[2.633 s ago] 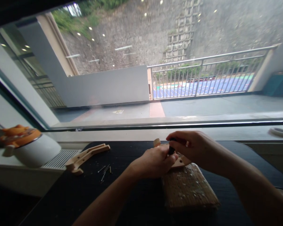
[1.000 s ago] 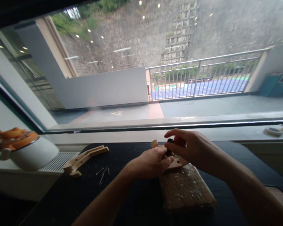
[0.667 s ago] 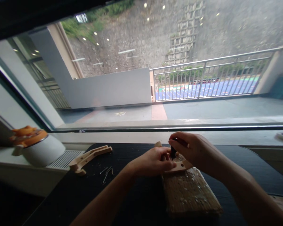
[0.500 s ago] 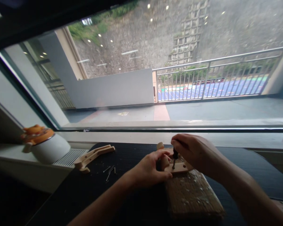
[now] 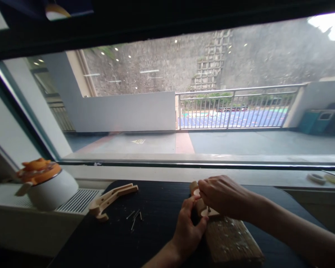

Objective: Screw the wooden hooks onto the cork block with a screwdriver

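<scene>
Under your right hand [image 5: 223, 195], the wooden part [image 5: 214, 213] looks smooth; at its five o'clock, the block [image 5: 234, 240] looks rough with glossy specks.

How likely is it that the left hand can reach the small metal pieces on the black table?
Probably yes: the metal pieces lie to the left of the left hand, and I see no object between them. Its fingers are at the nearest wooden piece and would first need to leave it.
</scene>
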